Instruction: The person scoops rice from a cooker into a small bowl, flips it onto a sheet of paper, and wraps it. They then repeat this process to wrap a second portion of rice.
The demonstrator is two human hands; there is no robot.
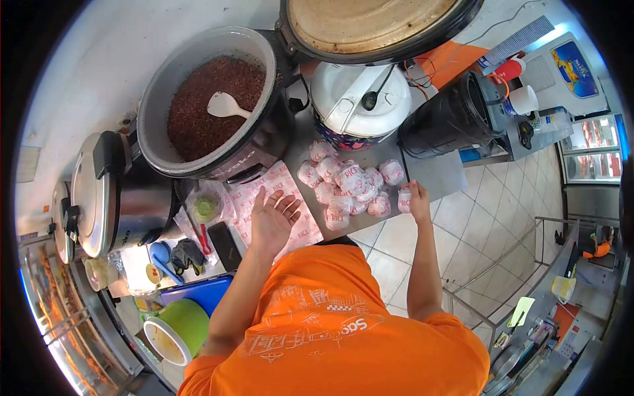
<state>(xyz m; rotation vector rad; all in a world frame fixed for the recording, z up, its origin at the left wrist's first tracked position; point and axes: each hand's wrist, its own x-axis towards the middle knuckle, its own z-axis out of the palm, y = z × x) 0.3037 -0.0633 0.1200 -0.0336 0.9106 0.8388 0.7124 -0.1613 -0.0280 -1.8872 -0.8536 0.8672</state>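
Packets [350, 181] piled between left hand [274, 216], right hand [417, 201]; cooker [191, 56] behind.

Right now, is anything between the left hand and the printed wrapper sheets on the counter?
Nothing visible. The left hand is open, right over the wrapper sheets. The pile of wrapped packets lies beside them, toward the right hand, which grips one wrapped packet.

Glossy steel cooker [105, 198] — paper wrappers [281, 198]
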